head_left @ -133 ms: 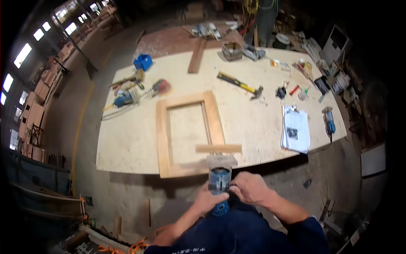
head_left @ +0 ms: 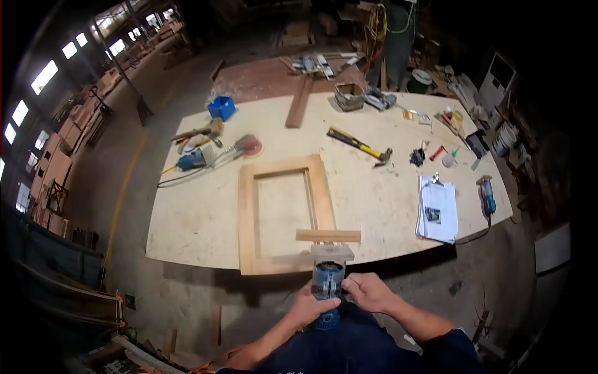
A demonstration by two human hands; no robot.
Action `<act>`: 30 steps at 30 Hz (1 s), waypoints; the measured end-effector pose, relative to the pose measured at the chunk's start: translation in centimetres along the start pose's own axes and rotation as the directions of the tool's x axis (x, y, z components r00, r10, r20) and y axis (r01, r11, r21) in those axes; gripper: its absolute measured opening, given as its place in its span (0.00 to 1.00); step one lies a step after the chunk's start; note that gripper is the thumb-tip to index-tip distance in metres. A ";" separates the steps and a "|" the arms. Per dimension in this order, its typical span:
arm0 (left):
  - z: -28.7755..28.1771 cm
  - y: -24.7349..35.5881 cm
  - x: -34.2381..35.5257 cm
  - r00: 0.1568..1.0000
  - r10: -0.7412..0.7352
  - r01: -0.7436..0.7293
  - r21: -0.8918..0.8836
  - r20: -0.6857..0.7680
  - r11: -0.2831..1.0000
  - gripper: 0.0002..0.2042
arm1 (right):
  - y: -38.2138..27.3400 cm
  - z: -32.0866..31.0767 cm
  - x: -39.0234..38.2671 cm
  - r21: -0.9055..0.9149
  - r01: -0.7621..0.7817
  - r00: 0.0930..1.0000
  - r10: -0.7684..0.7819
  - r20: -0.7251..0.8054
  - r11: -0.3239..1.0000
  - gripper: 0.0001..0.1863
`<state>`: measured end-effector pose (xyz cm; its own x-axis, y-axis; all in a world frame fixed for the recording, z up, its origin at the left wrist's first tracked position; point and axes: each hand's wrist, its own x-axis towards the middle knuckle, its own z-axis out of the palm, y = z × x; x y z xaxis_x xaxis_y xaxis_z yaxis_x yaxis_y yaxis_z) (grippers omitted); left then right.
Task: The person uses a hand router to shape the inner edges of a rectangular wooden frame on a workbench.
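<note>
A: How is the blue power tool [head_left: 329, 280] held?
B: Its body is gripped by the left hand [head_left: 309, 306], in front of the torso at the table's [head_left: 193, 240] near edge. The right hand [head_left: 369, 293] is curled against its side; whether anything is pinched there cannot be told.
A: And the wooden frame [head_left: 248, 212]?
B: It is laid flat at the near edge, its four sides already brought together as a rectangle. A wooden strip [head_left: 328, 235] is seen just beyond the tool's base; whether they are joined cannot be told.
A: What is left?
B: The tool appears to be still under adjustment, by judgement; whether the frame has been cut cannot be made out.
</note>
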<state>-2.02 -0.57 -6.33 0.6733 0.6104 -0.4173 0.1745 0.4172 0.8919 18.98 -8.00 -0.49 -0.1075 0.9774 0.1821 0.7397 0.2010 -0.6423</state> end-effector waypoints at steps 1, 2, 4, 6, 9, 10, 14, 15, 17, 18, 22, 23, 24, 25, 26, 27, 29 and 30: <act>0.4 0.2 -0.4 0.999 0.018 -0.013 -0.116 0.037 0.993 0.23 | 0.2 0.0 0.1 0.471 -0.365 0.931 0.302 0.207 0.803 0.17; 0.5 0.4 -0.5 0.997 0.039 -0.021 -0.229 0.073 0.973 0.24 | 0.3 0.0 0.0 0.704 -0.647 0.749 0.414 0.517 0.293 0.20; 0.2 0.5 -0.1 0.996 0.059 -0.043 -0.204 0.071 0.978 0.23 | 0.7 0.5 -0.3 0.638 -0.757 0.568 0.339 0.750 -0.142 0.23; 0.1 0.6 -0.2 0.998 -0.028 0.037 -0.181 0.050 0.983 0.23 | -1.4 0.3 -0.5 0.605 -0.574 0.808 0.502 0.309 0.552 0.21; -0.4 0.7 -0.2 0.998 -0.040 0.047 -0.212 0.037 0.976 0.23 | -1.2 -0.3 0.4 0.356 -0.386 0.921 0.333 0.203 0.851 0.18; -0.6 0.4 -0.3 0.999 -0.010 0.020 -0.224 0.046 0.974 0.23 | -1.0 -0.5 0.6 0.207 -0.266 0.957 0.232 0.176 0.941 0.16; -0.4 0.4 -0.5 0.999 0.026 -0.020 -0.203 0.027 0.979 0.19 | 1.0 0.3 0.6 -0.100 0.091 0.985 -0.075 0.154 0.991 0.16; -0.5 0.4 -0.7 0.998 0.040 -0.031 -0.219 0.037 0.975 0.18 | 0.8 0.4 0.7 0.047 -0.074 0.979 0.063 0.194 0.996 0.17; -0.6 0.6 -1.1 0.997 0.061 -0.048 -0.238 0.047 0.970 0.17 | 0.2 0.6 1.0 0.304 -0.404 0.895 0.305 0.327 0.863 0.19; -0.2 2.1 -2.0 0.996 0.064 -0.045 -0.275 0.062 0.960 0.17 | -0.1 0.7 1.0 0.400 -0.555 0.819 0.396 0.414 0.730 0.21; -2.0 -0.7 -1.0 0.999 -0.020 0.027 -0.141 0.049 0.990 0.23 | -4.9 -1.5 1.8 0.008 -0.383 0.898 0.370 0.238 0.924 0.20; -2.3 -1.3 -1.2 0.999 -0.020 0.026 -0.143 0.046 0.989 0.23 | -4.4 -1.0 1.8 -0.078 -0.195 0.949 0.208 0.235 0.978 0.19; -2.3 -1.4 -1.2 0.998 0.005 0.006 -0.205 0.056 0.979 0.22 | -3.3 -0.7 1.8 -0.168 -0.004 0.970 0.045 0.239 0.986 0.18; -2.3 -1.5 -1.4 0.998 0.027 -0.010 -0.268 0.063 0.963 0.21 | -2.7 -0.4 1.7 -0.173 -0.008 0.970 0.050 0.237 0.985 0.18; -2.3 -1.4 -1.7 0.997 0.029 -0.009 -0.269 0.069 0.963 0.21 | -2.1 -0.1 1.7 -0.186 0.080 0.968 -0.032 0.248 0.979 0.17; -2.3 -1.3 -1.8 0.997 0.011 0.009 -0.254 0.076 0.967 0.21 | -1.8 0.2 1.6 -0.198 0.166 0.959 -0.112 0.259 0.966 0.17; -2.5 -1.5 -2.2 0.996 -0.008 0.029 -0.239 0.090 0.971 0.20 | -1.9 1.3 1.4 -0.164 0.127 0.969 -0.087 0.233 0.978 0.17; -2.7 -1.8 -2.4 0.996 0.000 0.020 -0.237 0.085 0.971 0.21 | -2.1 1.8 1.5 -0.119 0.104 0.974 -0.077 0.211 0.987 0.18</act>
<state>-5.89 -0.93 -7.39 0.7319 0.5512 -0.4007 0.0128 0.5768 0.8168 16.07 -6.88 -0.19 -0.3021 0.9507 0.0701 0.7984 0.2925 -0.5262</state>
